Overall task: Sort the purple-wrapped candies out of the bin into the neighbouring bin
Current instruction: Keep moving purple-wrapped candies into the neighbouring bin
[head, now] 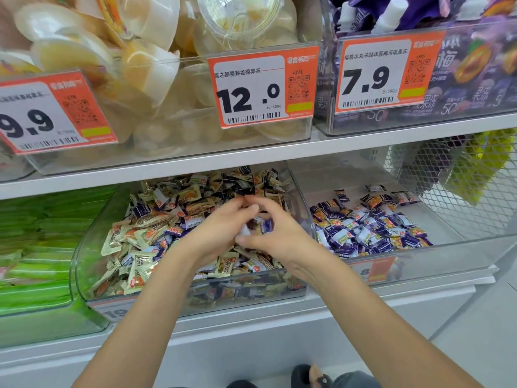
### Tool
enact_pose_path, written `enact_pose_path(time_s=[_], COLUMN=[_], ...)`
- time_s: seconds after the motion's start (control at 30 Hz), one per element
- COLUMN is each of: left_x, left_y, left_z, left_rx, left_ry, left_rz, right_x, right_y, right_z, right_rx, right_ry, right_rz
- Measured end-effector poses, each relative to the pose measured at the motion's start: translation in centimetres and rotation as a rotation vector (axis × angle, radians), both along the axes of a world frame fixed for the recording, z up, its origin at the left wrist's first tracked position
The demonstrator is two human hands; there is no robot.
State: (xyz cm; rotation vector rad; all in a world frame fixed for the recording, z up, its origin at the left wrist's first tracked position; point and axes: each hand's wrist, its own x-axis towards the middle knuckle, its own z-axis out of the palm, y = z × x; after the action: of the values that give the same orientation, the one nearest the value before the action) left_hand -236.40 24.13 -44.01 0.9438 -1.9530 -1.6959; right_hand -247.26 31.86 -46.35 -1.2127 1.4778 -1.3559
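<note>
Shelf price tags [263, 89] read 9.9, 12.0 and 7.9.

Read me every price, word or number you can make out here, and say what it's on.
"12.0": middle price tag.
"7.9": right price tag.
"9.9": left price tag.
"19", cut off: mixed bin's label.
"8": purple bin's label.
Small tag print and candy wrappers: too blurred.

The lower shelf [251, 329] carries three clear bins side by side: green packs [33, 247], mixed candies [92, 264], purple candies [461, 242].
</note>
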Motion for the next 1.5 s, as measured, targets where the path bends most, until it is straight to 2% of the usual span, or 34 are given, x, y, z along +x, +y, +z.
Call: enact_pose_path(time_s=[0.07, 0.17, 0.33, 0.43, 0.5, 0.67, 0.8, 0.93, 1.07, 1.2, 1.33, 1.5], left_x=[0.5, 1.1, 1.5, 1.5, 1.6, 1.3, 1.0, 0.2, -1.0, -2.0, -3.1, -2.9], left_y=[0.0, 0.0, 0.0, 0.0, -0.1, -0.1, 0.2, 0.8, 1.2, 0.2, -0.9, -1.3], left_z=[0.6, 1.1, 1.0, 1.0, 1.0, 0.8, 0.1, -0.7, -1.8, -2.0, -1.6, -1.4], left_rx=[0.220, 0.347, 0.248, 0.264, 0.183, -0.072, -0.247, -0.561, -0.792, -0.758, -0.825, -0.754], left_ry=[0.152, 0.277, 0.145, 0.220, 0.222, 0.031, -0.072, -0.210, -0.512, -0.637, -0.775, -0.777], left_rz=[-0.034, -0.074, -0.091, -0.030, 0.030, 0.135, 0.110, 0.001, -0.256, -0.372, -0.531, -0.659], right_x=[-0.2, -0.6, -0.8, -1.1, -1.4, -4.9, -9.3, -10.6, -9.1, -8.0, -6.8, -6.1], right_y=[-0.1, -0.1, 0.4, 1.0, 1.8, 4.9, 6.3, 6.0, 5.0, 4.5, 4.2, 3.9], right_z=[0.0, 0.1, 1.1, 2.0, 2.8, 4.2, 3.4, 2.2, 2.4, 3.0, 4.0, 4.5], right_rx=[-0.042, -0.061, -0.091, -0.087, -0.125, -0.238, -0.113, 0.185, 0.150, 0.118, 0.034, -0.014], right_ry=[0.051, 0.102, 0.228, 0.296, 0.324, 0.356, 0.425, 0.569, 0.653, 0.630, 0.514, 0.406], right_rz=[-0.066, -0.081, -0.073, -0.113, -0.158, -0.316, -0.518, -0.391, -0.351, -0.332, -0.335, -0.388])
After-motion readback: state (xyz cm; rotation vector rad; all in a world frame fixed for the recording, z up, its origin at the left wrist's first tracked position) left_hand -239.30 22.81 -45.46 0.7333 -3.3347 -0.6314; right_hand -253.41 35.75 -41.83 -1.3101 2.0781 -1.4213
